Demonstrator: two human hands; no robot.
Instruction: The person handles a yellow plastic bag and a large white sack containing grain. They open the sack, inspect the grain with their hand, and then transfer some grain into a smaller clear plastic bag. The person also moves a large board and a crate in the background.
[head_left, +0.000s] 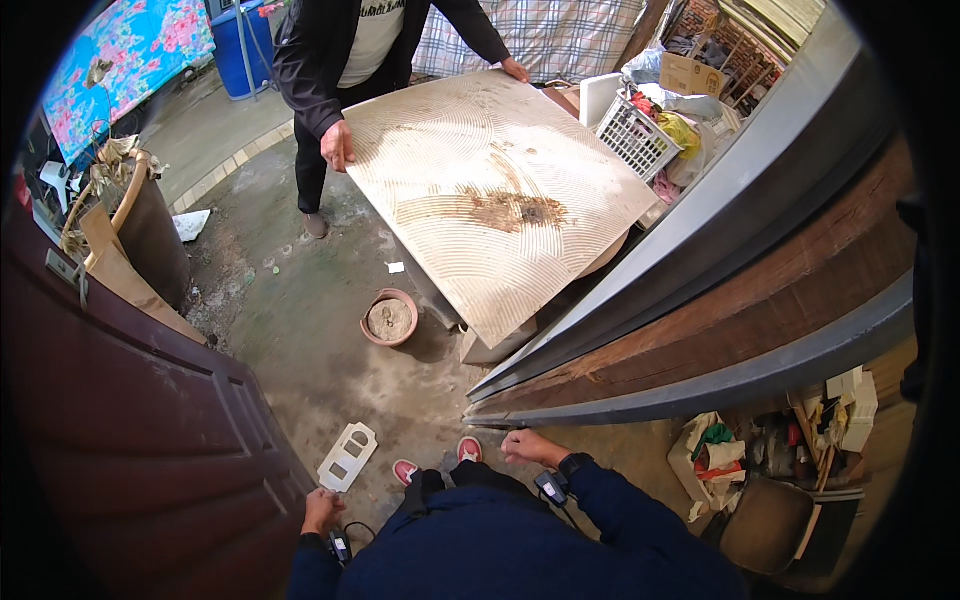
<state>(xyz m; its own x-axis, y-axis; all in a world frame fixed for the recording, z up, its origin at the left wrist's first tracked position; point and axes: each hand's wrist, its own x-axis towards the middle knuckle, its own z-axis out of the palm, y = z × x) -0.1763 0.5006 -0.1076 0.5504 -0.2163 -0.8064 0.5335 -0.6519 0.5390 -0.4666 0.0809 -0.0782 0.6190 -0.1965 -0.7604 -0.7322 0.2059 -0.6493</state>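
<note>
My left hand (324, 510) hangs at the lower left with curled fingers, and I see nothing in it. Just beyond it is a pale flat piece with cut-outs (365, 458), which looks to lie on the floor. My right hand (532, 448) is loosely closed in front of my body near the foot of the door frame (600, 409), with nothing visible in it. Both wrists bear dark bands and small devices with cables. Farther ahead, another person's hands grip the far edge and a corner of a large square tile-like slab (450, 262) with curved ridges and a brown stain.
A dark red door (187, 465) stands on my left. A clay pot of sand or ash (390, 321) sits on the concrete floor. Right of the slab are a white plastic basket (637, 135) and a cardboard box (690, 75). A chair (769, 521) and clutter lie indoors.
</note>
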